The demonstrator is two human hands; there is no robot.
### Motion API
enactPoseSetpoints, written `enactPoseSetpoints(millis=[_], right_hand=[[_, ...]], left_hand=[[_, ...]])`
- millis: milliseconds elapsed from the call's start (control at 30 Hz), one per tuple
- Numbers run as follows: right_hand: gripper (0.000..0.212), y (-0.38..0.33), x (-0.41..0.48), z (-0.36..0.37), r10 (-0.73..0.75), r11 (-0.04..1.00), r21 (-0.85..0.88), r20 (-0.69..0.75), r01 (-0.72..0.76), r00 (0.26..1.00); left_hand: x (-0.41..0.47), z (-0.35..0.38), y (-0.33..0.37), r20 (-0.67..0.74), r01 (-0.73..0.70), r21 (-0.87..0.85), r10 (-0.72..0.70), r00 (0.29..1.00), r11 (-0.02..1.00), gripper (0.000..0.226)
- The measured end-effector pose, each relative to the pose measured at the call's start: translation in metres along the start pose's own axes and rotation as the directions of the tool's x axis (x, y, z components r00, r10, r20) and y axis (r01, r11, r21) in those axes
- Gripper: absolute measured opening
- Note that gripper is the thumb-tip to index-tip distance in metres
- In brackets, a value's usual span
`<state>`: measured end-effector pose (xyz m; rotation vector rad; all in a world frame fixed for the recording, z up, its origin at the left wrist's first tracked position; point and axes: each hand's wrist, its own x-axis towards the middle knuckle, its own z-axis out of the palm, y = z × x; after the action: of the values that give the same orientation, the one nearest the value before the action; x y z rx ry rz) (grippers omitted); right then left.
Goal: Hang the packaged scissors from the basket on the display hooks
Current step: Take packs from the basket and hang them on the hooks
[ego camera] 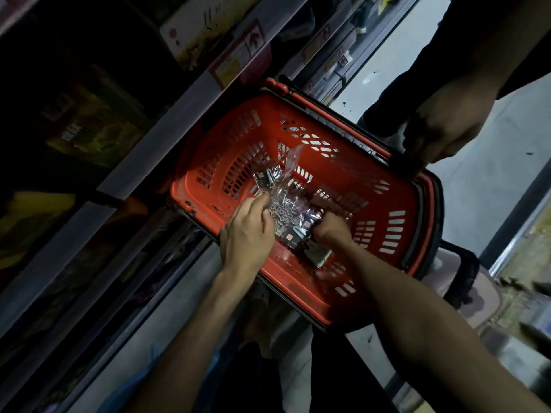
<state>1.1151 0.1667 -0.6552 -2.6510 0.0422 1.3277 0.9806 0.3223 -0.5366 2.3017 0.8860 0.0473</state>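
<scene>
Reaching into the basket (pixel 295 280), left hand (pixel 247 234) and right hand (pixel 332 229) grip packaged scissors (pixel 284 208); another hand (pixel 447 129) holds its handle (pixel 419 171).

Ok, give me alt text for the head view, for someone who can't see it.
Both hands reach into a red basket: the left hand and right hand each grip packaged scissors. At its far edge, another person's hand holds the basket.

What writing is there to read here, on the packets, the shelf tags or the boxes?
No text reads clearly.
On the packets in the basket: print too small and blurred.
On the shelf tag: a red arrow mark; words blurred.
On the box on the dark shelf: lettering unreadable.
</scene>
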Motion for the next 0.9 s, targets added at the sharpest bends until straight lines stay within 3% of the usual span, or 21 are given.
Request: enactPoseSetpoints(millis=[200,333,500,733,900], right_hand=[[0.083,0.016,0.016,0.025,-0.161,0.936,-0.324,-0.057,0.134,0.985],[0.093,0.025,0.025,0.029,-0.225,0.901,-0.393,-0.064,0.183,0.972],[0.082,0.015,0.022,0.017,-0.276,0.843,-0.500,-0.089,0.197,0.957],[0.082,0.018,0.025,0.003,-0.277,0.817,-0.519,0.032,0.253,0.960],[0.058,0.012,0.014,0.003,-0.380,0.677,-0.667,0.045,0.311,0.924]], left_hand=[[-0.001,0.004,-0.004,0.006,-0.003,0.021,0.003,1.000,1.000,0.033],[-0.001,0.004,-0.004,-0.007,-0.008,0.027,0.008,1.000,1.000,0.034],[0.000,0.003,-0.001,-0.008,0.006,0.035,-0.005,1.000,0.999,0.033],[0.000,0.000,0.003,0.023,0.050,0.063,-0.052,0.998,0.997,0.033],[-0.002,0.001,0.002,0.012,0.041,0.089,-0.042,0.999,0.995,0.029]])
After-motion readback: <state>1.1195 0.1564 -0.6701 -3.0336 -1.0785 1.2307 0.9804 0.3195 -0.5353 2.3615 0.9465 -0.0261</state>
